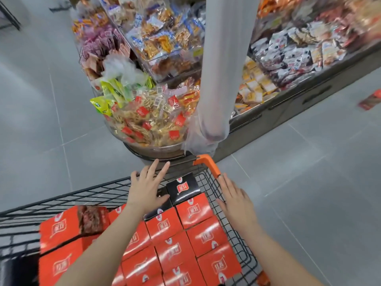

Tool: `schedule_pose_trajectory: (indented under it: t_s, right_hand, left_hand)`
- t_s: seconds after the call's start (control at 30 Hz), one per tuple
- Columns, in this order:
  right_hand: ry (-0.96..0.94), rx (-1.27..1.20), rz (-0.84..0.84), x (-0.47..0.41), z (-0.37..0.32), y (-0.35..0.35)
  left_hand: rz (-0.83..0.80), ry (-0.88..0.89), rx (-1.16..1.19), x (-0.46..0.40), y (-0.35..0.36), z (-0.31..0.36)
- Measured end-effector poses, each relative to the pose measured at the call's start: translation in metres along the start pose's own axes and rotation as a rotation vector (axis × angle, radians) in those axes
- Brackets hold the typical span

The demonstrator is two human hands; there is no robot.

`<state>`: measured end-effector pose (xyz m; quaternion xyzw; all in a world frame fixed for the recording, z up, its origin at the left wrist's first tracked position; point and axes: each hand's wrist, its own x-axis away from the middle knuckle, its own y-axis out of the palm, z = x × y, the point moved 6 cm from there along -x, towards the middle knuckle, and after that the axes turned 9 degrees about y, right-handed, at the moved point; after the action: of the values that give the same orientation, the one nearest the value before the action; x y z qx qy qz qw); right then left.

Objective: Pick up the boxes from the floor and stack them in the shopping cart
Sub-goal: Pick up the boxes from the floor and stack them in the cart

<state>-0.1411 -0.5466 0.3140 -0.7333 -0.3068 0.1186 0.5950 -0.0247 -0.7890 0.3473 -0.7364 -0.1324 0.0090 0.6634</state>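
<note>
Orange boxes (181, 250) lie packed in rows at the bottom centre of the frame, inside the shopping cart (214, 188). Above them my left hand (147, 187) is spread flat, fingers straight, over a black box (183, 188) at the cart's far end. My right hand (235, 201) is also spread, over the cart's right wall, holding nothing. At the far right edge, one red box (370, 101) lies on the grey floor (309, 162).

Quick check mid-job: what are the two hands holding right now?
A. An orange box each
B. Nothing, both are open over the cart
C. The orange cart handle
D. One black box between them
B: the left hand and right hand hover with fingers spread above the shopping cart, gripping nothing.
</note>
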Motion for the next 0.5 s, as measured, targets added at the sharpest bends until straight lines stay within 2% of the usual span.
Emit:
schedule_pose_trajectory:
  t_s: [0.27, 0.5]
  right_hand:
    - [0.068, 0.092, 0.032, 0.009, 0.034, -0.01]
    - [0.124, 0.07, 0.017, 0.015, 0.091, -0.024]
  left_hand:
    - [0.01, 0.029, 0.001, -0.01, -0.005, 0.033]
    - [-0.011, 0.035, 0.003, -0.033, -0.016, 0.088]
